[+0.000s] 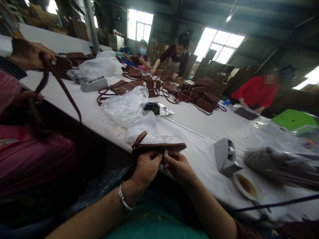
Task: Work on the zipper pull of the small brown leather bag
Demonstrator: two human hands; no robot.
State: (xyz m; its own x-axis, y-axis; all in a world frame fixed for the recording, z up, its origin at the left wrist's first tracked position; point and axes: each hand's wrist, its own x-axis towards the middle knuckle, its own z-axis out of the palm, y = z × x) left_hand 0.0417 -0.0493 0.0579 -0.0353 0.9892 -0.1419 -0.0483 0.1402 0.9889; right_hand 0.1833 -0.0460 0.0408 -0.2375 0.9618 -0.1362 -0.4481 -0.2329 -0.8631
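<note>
A flat brown pouch with a zip along its top edge and a wrist-strap loop at its left end is held at the table's near edge. My left hand, a silver bangle on its wrist, is closed with thumb and fingers against the pouch's near side. Beside it, my right hand pinches a small pale piece in front of the pouch; what this piece is, I cannot make out. Both sets of fingertips nearly meet there. White tissue paper lies just behind the pouch.
Clear plastic bags and many brown handbags cover the white table beyond. To the right stand a grey tape dispenser, a tape roll and wrapped goods. A co-worker's hand holds a strap at left; other people work opposite.
</note>
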